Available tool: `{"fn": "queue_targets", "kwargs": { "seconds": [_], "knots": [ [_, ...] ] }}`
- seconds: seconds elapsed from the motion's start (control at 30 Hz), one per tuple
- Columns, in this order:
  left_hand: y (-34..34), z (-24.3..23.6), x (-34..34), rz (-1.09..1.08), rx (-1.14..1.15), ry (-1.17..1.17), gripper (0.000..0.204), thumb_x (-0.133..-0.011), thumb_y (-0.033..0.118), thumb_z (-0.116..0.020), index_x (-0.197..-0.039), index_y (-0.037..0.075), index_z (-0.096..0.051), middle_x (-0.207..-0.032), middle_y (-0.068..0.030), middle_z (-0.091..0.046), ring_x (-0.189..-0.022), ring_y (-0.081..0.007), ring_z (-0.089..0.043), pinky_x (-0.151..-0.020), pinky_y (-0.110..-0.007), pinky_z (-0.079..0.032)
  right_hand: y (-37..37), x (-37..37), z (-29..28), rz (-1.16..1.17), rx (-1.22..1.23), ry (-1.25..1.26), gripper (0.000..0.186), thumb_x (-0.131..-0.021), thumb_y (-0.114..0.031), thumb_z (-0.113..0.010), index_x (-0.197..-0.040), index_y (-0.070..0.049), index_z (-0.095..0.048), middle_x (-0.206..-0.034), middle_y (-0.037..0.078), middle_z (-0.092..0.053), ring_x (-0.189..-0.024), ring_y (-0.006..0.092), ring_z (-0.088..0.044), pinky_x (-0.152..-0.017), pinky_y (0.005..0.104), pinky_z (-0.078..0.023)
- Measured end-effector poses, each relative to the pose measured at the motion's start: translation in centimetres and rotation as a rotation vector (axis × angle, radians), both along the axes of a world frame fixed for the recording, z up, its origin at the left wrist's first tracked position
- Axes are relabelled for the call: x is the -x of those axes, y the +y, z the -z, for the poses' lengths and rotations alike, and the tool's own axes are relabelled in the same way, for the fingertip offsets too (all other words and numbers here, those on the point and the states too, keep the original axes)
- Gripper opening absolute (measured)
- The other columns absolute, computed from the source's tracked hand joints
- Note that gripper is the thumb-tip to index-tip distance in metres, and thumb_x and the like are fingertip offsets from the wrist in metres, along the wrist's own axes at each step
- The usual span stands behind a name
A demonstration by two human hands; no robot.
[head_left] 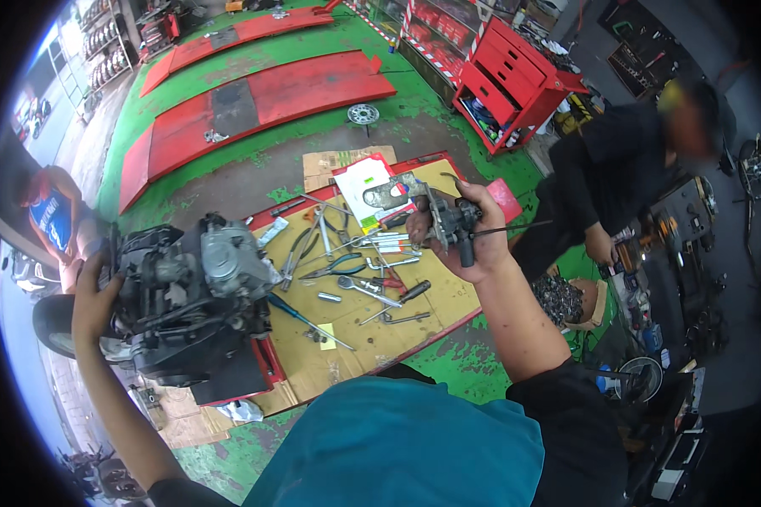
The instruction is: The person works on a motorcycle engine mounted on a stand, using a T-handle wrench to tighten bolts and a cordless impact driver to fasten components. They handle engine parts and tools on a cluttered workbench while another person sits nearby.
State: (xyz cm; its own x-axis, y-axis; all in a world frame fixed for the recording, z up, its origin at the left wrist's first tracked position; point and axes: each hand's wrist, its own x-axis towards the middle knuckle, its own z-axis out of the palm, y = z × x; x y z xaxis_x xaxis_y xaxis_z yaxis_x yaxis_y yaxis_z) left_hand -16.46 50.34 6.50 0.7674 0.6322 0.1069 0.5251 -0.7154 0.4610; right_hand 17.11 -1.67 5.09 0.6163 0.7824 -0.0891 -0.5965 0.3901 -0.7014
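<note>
On the left of the workbench stands a motor scooter engine (182, 296), dark and greasy with a silver round cover facing up. My left hand (95, 306) grips its left edge, thumb on the near side; some fingertips are hidden behind it. My right hand (480, 241) holds up a carburetor-like part (455, 221) above the right side of the bench. This part has a dark body and a thin rod or hose sticking out to the right. A flat metal plate (389, 193) shows at its left; whether the two are joined I cannot tell.
Pliers (334, 269), a blue screwdriver (309, 319), wrenches and sockets lie on the cardboard-covered bench (313, 372). A red tool cabinet (516, 80) and red lift ramps (254, 110) stand beyond. One person (600, 160) is at the right, another (55, 207) at the far left.
</note>
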Motion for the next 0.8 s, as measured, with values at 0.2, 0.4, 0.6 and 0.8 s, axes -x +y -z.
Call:
{"fn": "queue_targets", "kwargs": {
  "seconds": [0.2, 0.4, 0.6, 0.8],
  "knots": [
    [-0.9, 0.8, -0.7, 0.118, 0.180, -0.206, 0.050, -0.094, 0.015, -0.069, -0.139, 0.000, -0.057, -0.124, -0.0131, -0.067, -0.119, -0.0218, -0.060, -0.104, -0.034, -0.044, 7.0, 5.8, -3.2, -0.135, -0.091, 0.230, 0.064, -0.099, -0.059, -0.045, -0.108, -0.001, -0.069, -0.097, 0.025, -0.074, -0.093, 0.0428, -0.071, -0.090, 0.0536, -0.055],
    [-2.8, 0.5, -1.5, 0.215, 0.481, -0.401, 0.053, -0.094, 0.002, -0.064, -0.145, -0.006, -0.052, -0.118, -0.0111, -0.069, -0.111, -0.0167, -0.065, -0.100, -0.031, -0.047, 13.1, 9.6, -4.7, -0.097, 0.003, 0.288, 0.066, -0.100, -0.060, -0.046, -0.109, 0.001, -0.070, -0.104, 0.025, -0.075, -0.102, 0.0455, -0.072, -0.099, 0.0573, -0.054],
    [-2.1, 0.6, -1.4, 0.304, 0.547, -0.399, 0.059, -0.095, 0.001, -0.062, -0.151, -0.004, -0.046, -0.114, -0.0078, -0.067, -0.105, -0.0126, -0.062, -0.095, -0.028, -0.049, 16.8, 10.6, -5.8, -0.189, 0.016, 0.229, 0.071, -0.101, -0.062, -0.043, -0.113, 0.005, -0.067, -0.113, 0.031, -0.071, -0.113, 0.0473, -0.067, -0.104, 0.0575, -0.051],
    [-2.3, 0.0, -1.3, 0.216, 0.487, -0.344, 0.050, -0.096, 0.007, -0.068, -0.141, -0.006, -0.053, -0.114, -0.0115, -0.068, -0.106, -0.0144, -0.063, -0.094, -0.030, -0.050, 21.3, 10.4, -7.2, -0.206, 0.125, 0.057, 0.066, -0.104, -0.060, -0.038, -0.116, 0.000, -0.064, -0.112, 0.026, -0.072, -0.112, 0.0412, -0.069, -0.094, 0.0491, -0.058]
  ]
}}
